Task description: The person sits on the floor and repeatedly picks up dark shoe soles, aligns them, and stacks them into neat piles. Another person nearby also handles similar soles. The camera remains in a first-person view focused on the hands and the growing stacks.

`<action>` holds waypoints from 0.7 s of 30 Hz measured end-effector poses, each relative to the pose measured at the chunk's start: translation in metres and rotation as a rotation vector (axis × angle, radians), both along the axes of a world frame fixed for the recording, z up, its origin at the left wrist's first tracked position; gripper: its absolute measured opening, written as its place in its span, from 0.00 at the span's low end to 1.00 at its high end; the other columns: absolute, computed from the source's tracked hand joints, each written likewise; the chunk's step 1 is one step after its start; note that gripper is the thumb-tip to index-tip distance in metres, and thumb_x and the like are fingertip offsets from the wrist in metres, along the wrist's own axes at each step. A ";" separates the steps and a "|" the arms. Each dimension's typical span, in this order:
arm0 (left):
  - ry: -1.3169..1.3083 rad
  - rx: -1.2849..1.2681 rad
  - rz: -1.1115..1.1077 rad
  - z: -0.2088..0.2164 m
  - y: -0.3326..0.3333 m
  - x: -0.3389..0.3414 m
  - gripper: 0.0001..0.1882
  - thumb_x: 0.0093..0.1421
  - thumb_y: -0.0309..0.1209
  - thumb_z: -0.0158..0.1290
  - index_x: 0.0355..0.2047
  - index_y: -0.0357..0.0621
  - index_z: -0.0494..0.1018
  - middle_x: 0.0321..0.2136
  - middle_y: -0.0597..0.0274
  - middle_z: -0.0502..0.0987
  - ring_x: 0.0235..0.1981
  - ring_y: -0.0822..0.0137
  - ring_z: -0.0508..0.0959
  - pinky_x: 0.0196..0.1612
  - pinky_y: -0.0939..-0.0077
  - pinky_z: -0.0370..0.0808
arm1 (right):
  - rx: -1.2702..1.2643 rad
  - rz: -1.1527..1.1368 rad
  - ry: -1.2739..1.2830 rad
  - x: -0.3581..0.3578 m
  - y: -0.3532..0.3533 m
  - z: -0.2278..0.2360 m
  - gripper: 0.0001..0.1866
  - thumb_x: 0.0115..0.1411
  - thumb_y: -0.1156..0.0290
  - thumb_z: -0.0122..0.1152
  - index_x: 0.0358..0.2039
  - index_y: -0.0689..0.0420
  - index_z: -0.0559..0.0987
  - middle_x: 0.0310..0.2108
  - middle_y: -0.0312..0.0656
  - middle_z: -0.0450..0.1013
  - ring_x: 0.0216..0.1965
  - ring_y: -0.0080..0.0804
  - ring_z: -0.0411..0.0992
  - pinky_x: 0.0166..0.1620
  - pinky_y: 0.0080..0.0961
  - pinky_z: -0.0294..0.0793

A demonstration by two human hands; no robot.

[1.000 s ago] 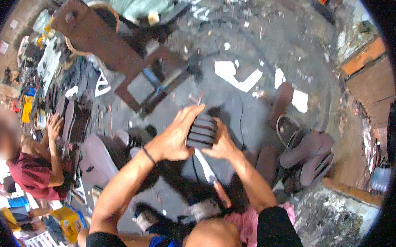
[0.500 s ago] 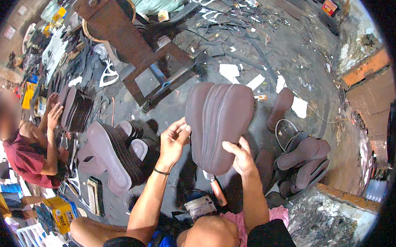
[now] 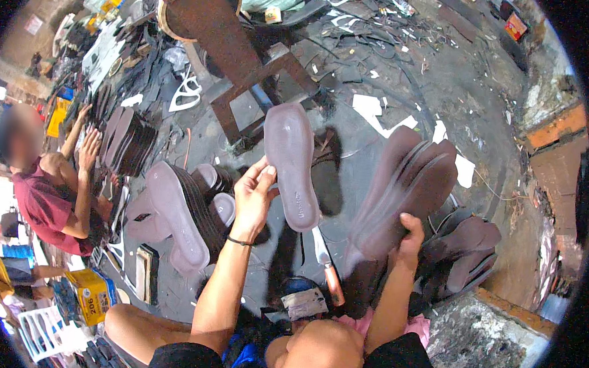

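Note:
A single brown shoe sole (image 3: 288,160) stands out from my left hand (image 3: 255,194), its edge pinched between thumb and fingers. Several more soles (image 3: 408,183), fanned and slightly blurred, are gripped at their lower part by my right hand (image 3: 408,242); its fingers are mostly hidden behind them. Between my forearms lies a knife-like tool with a wooden handle (image 3: 333,286) and a flat metal blade. Left of my left hand is a tall stack of soles (image 3: 179,221). Beyond my right hand is a loose pile of soles (image 3: 467,250).
A rusty metal stand (image 3: 260,82) rises in front of me. White scraps (image 3: 384,115) litter the dark floor. At the left a co-worker in a maroon shirt (image 3: 57,198) sits by another sole stack (image 3: 127,142). A yellow box (image 3: 92,297) stands lower left; a rough low wall (image 3: 493,334) is lower right.
The bundle of soles has been parted: one sole stays in my left hand, while my right hand has carried the others to the right. The view has shifted slightly.

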State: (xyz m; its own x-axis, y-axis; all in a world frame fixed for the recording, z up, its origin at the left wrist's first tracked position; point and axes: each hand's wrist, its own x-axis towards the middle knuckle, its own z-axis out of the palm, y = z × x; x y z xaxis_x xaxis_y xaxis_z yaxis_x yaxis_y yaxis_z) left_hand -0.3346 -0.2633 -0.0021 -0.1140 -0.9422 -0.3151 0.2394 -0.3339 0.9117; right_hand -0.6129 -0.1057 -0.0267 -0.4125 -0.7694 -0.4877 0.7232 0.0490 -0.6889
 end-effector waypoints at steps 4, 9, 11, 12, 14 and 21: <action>0.059 -0.006 0.006 0.003 -0.001 0.005 0.20 0.70 0.30 0.53 0.61 0.38 0.70 0.47 0.63 0.80 0.44 0.72 0.80 0.47 0.67 0.79 | -0.012 -0.054 -0.005 -0.005 0.004 -0.002 0.14 0.50 0.61 0.61 0.31 0.59 0.82 0.28 0.42 0.79 0.30 0.39 0.78 0.37 0.36 0.80; -0.024 0.000 -0.008 0.002 0.001 0.003 0.22 0.69 0.32 0.55 0.61 0.39 0.70 0.46 0.66 0.80 0.42 0.75 0.78 0.45 0.72 0.78 | -0.091 0.033 -0.088 -0.011 0.009 -0.029 0.15 0.51 0.63 0.59 0.33 0.60 0.83 0.32 0.44 0.81 0.35 0.38 0.78 0.43 0.36 0.79; -0.198 -0.024 -0.003 0.002 0.002 0.001 0.24 0.68 0.34 0.57 0.61 0.38 0.70 0.45 0.66 0.80 0.41 0.75 0.78 0.44 0.73 0.78 | 0.004 0.009 -0.042 -0.021 0.022 -0.064 0.15 0.54 0.64 0.57 0.35 0.60 0.84 0.34 0.45 0.81 0.39 0.37 0.79 0.49 0.37 0.77; -0.314 -0.040 -0.003 0.001 0.003 0.000 0.24 0.68 0.35 0.57 0.61 0.38 0.70 0.45 0.66 0.80 0.41 0.74 0.78 0.44 0.73 0.78 | 0.005 0.154 0.250 -0.023 0.031 -0.075 0.15 0.59 0.65 0.55 0.38 0.60 0.85 0.38 0.46 0.82 0.43 0.36 0.79 0.54 0.37 0.75; -0.166 -0.055 0.029 0.016 0.008 -0.012 0.24 0.68 0.35 0.57 0.60 0.37 0.70 0.43 0.64 0.80 0.41 0.73 0.79 0.43 0.72 0.78 | 0.232 0.322 0.300 0.015 0.010 -0.056 0.18 0.58 0.63 0.62 0.44 0.62 0.83 0.43 0.45 0.81 0.46 0.36 0.78 0.56 0.34 0.74; 0.334 0.059 -0.680 0.082 0.100 -0.162 0.30 0.69 0.31 0.55 0.68 0.38 0.59 0.56 0.51 0.75 0.53 0.66 0.77 0.55 0.68 0.77 | 0.027 0.072 0.438 0.068 0.000 -0.073 0.31 0.59 0.63 0.69 0.60 0.62 0.71 0.56 0.43 0.74 0.53 0.29 0.74 0.55 0.30 0.76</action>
State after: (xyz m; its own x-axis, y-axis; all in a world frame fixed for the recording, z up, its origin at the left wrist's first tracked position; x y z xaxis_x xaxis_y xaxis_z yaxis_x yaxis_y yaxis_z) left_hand -0.4970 -0.1636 0.0796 -0.7621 -0.6127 -0.2093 0.2235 -0.5523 0.8031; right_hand -0.5451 -0.1060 -0.0992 -0.5304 -0.7932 -0.2990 0.3578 0.1103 -0.9273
